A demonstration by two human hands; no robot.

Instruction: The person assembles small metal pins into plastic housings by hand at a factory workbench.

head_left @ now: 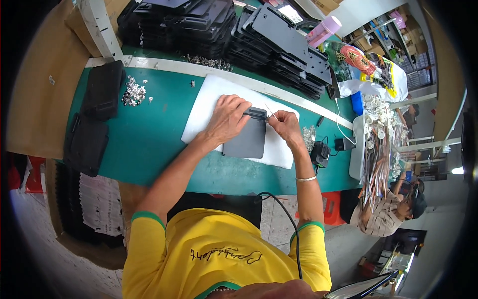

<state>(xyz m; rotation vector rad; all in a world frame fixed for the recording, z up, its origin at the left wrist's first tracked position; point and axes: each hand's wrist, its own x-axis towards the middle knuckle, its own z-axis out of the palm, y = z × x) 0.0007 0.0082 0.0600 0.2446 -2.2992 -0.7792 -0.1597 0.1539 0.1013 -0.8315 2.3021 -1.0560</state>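
A flat dark grey panel (245, 141) with a black slotted strip along its far end lies on a white foam sheet (201, 121). My left hand (228, 118) rests over the panel's far left corner, fingers bent and thumb against the strip, holding it down. At the far right corner, my right hand (286, 126) is closed in a pinch. A thin pale stick (271, 111) sticks up from between its fingertips, beside the strip. Whatever small part may lie under the fingertips is hidden.
Stacks of black panels (279, 40) stand beyond a white rail. Small metal parts (133, 92) lie in a pile at left, near black panels (104, 89). Clear small parts (308, 137), a black adapter (320, 153) and a bin of pale sticks (357, 149) are at right. A person (386, 212) sits farther right.
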